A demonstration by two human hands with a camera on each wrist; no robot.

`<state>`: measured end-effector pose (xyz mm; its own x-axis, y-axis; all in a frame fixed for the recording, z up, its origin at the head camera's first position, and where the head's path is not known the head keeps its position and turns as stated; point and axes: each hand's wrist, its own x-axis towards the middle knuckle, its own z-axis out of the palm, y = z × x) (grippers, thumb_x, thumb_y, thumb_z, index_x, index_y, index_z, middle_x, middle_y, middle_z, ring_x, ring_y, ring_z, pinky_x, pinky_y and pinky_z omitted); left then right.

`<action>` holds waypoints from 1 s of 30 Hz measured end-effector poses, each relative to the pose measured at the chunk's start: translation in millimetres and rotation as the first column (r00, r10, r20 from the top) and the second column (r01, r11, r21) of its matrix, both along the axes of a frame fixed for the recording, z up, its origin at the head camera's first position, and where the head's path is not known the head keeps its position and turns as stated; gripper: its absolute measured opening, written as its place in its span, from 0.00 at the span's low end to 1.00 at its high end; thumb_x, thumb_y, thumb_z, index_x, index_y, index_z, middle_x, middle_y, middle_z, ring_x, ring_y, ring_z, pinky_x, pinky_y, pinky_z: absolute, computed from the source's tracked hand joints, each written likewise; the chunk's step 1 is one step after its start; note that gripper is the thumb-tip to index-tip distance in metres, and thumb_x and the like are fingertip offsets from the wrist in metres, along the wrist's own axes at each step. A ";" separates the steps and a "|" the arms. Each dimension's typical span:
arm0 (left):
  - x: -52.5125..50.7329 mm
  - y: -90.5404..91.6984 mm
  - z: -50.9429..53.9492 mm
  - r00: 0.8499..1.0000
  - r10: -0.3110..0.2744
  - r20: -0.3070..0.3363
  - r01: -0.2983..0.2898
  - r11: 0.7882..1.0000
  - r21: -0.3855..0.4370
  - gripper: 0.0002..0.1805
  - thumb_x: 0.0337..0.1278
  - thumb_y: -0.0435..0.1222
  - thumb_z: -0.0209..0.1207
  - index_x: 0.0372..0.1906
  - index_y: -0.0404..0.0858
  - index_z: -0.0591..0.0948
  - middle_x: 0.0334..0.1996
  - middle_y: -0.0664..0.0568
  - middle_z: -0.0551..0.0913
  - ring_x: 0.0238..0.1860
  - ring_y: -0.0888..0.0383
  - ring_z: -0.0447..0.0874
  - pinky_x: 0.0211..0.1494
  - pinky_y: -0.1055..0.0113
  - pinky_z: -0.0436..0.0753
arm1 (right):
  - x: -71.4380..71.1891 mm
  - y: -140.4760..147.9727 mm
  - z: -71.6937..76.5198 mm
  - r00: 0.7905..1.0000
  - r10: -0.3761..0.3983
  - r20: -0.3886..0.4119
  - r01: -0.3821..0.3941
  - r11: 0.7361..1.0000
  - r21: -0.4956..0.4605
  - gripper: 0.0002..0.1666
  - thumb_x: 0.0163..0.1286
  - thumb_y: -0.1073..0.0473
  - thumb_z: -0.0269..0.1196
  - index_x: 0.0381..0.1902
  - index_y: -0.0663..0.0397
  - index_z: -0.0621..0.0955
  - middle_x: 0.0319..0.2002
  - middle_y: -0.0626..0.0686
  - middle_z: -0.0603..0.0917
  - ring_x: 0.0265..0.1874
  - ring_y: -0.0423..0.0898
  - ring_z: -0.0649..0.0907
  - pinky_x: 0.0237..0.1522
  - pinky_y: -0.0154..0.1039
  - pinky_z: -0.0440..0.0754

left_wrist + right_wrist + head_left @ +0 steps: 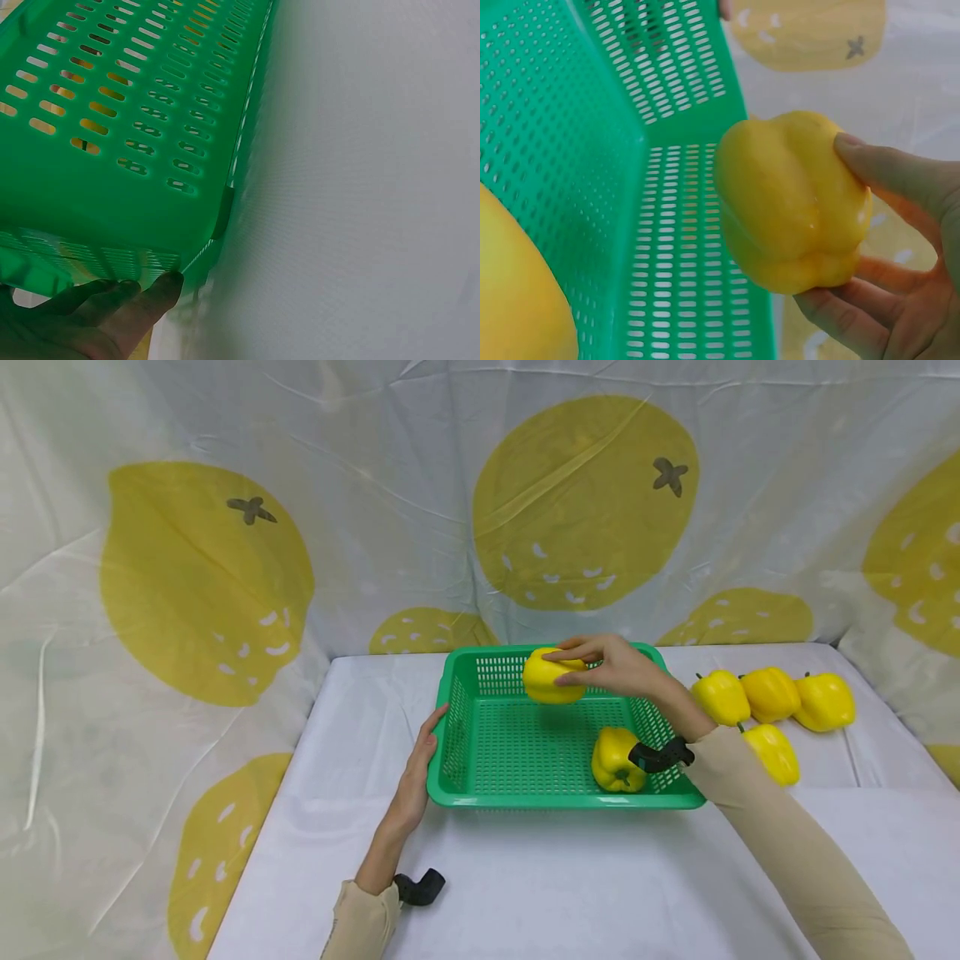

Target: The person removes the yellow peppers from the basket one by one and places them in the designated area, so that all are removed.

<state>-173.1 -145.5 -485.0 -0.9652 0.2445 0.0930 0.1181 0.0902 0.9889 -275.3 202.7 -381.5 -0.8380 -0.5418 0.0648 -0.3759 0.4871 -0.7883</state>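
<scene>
My right hand (618, 667) pinches a yellow bell pepper (553, 677) between thumb and fingers, above the back part of the green basket (570, 802). In the right wrist view the same pepper (791, 199) is held by the right hand (907, 247) beside the basket's slotted wall (660, 225). Another yellow pepper (618, 760) lies inside the basket at its front right. My left hand (412, 781) rests against the basket's left side, fingers extended. In the left wrist view the fingers of the left hand (105, 319) touch the outside of the basket wall (112, 195).
Right of the basket, several yellow peppers (825, 702) sit on the white tablecloth (555, 877); one lies partly beside my right sleeve (787, 835). A curtain (390, 510) printed with lemons hangs behind. Black bands (423, 887) are on both wrists.
</scene>
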 end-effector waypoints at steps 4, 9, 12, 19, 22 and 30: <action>-0.9 0.4 -0.6 1.000 -0.007 0.000 0.007 1.000 0.003 0.28 0.85 0.51 0.26 0.83 0.57 0.53 0.84 0.54 0.47 0.83 0.50 0.44 0.81 0.40 0.46 | 14.2 13.4 9.9 0.997 -0.082 0.000 0.082 0.997 -0.010 0.26 0.73 0.53 0.69 0.67 0.46 0.82 0.73 0.62 0.74 0.66 0.62 0.79 0.57 0.57 0.82; -1.3 0.4 -0.6 1.000 -0.005 -0.004 0.005 1.000 0.000 0.28 0.85 0.51 0.27 0.83 0.57 0.54 0.84 0.54 0.47 0.84 0.51 0.42 0.82 0.40 0.44 | 32.3 32.0 17.8 0.980 -0.201 0.007 0.201 0.980 -0.016 0.27 0.72 0.50 0.70 0.68 0.41 0.81 0.75 0.58 0.72 0.68 0.62 0.76 0.62 0.61 0.78; -1.6 0.3 -0.2 1.000 -0.006 -0.005 0.006 1.000 0.001 0.28 0.85 0.51 0.27 0.83 0.57 0.54 0.84 0.54 0.47 0.84 0.51 0.43 0.82 0.40 0.44 | 42.3 44.3 20.8 0.965 -0.264 -0.010 0.263 0.964 -0.035 0.28 0.71 0.48 0.70 0.67 0.38 0.81 0.75 0.55 0.72 0.69 0.61 0.76 0.62 0.55 0.78; -1.6 -0.2 -0.2 1.000 -0.007 -0.002 0.007 1.000 0.008 0.28 0.85 0.51 0.26 0.83 0.57 0.53 0.84 0.54 0.47 0.83 0.50 0.44 0.81 0.40 0.46 | 63.3 78.9 26.3 0.911 -0.399 -0.101 0.391 0.916 -0.091 0.28 0.70 0.53 0.71 0.67 0.40 0.82 0.74 0.54 0.74 0.71 0.59 0.75 0.50 0.18 0.74; -2.1 -0.6 -1.5 1.000 -0.007 -0.001 0.007 1.000 0.009 0.28 0.86 0.51 0.26 0.83 0.58 0.53 0.84 0.54 0.47 0.83 0.50 0.44 0.81 0.40 0.46 | 73.5 96.2 27.5 0.874 -0.467 -0.134 0.461 0.884 -0.071 0.28 0.70 0.52 0.71 0.67 0.42 0.82 0.74 0.56 0.74 0.70 0.62 0.75 0.47 0.15 0.74; -2.9 -2.1 -4.3 1.000 -0.007 0.007 0.007 1.000 0.007 0.28 0.85 0.53 0.26 0.83 0.59 0.53 0.84 0.56 0.48 0.83 0.50 0.45 0.81 0.41 0.46 | 103.9 143.8 15.5 0.775 -0.608 -0.172 0.617 0.787 0.000 0.32 0.70 0.46 0.70 0.70 0.44 0.79 0.76 0.51 0.73 0.74 0.52 0.71 0.42 0.13 0.69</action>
<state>-175.9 -147.6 -489.4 -0.9641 0.2504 0.0878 0.1115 0.0820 0.9904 -171.5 346.5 -366.0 -0.9753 0.0765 0.2074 -0.0968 0.6955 -0.7120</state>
